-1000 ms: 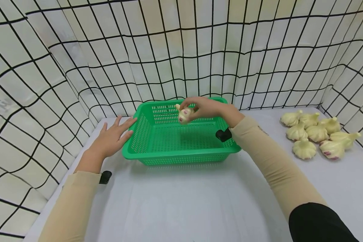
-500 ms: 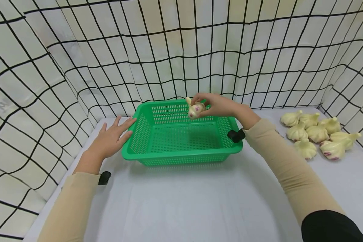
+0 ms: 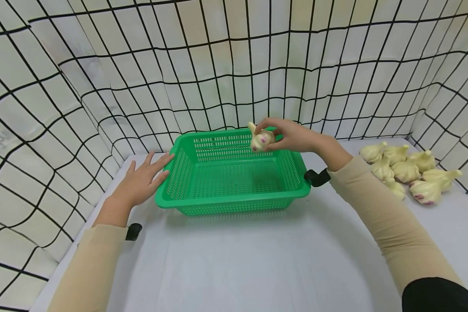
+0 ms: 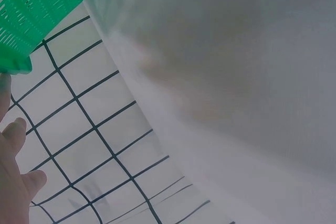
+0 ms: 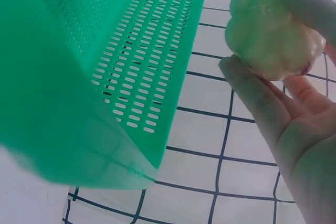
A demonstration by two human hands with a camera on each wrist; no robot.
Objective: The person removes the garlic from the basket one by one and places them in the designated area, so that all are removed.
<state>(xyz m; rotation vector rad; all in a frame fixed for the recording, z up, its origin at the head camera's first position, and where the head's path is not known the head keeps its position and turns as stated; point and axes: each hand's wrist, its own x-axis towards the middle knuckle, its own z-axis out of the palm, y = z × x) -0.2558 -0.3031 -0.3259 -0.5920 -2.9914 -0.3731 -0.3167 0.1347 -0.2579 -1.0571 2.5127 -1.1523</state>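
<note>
A green plastic basket (image 3: pixel 234 202) with slotted walls stands on the white table, with no garlic visible inside it. Over its back right part, my right hand (image 3: pixel 296 135) pinches a garlic bulb (image 3: pixel 262 139) between thumb and fingers, its stem pointing up and left. Close up in the right wrist view, the bulb (image 5: pixel 273 30) sits in the fingertips beside the basket wall (image 5: pixel 152 51). My left hand (image 3: pixel 138 182) lies with fingers spread, fingertips touching the basket's left rim. Part of that hand (image 4: pixel 16 156) shows below the rim in the left wrist view.
At the right of the table, several garlic bulbs (image 3: pixel 407 171) lie in a group, one partly hidden behind the right sleeve (image 3: pixel 390 229). Black netting (image 3: pixel 234 76) over a white backing rises along the back and both sides. White tabletop (image 3: pixel 226 260) stretches in front of the basket.
My right hand has moved to the right with the garlic bulb, from over the basket's middle toward its back right. My left hand has stayed at the left rim.
</note>
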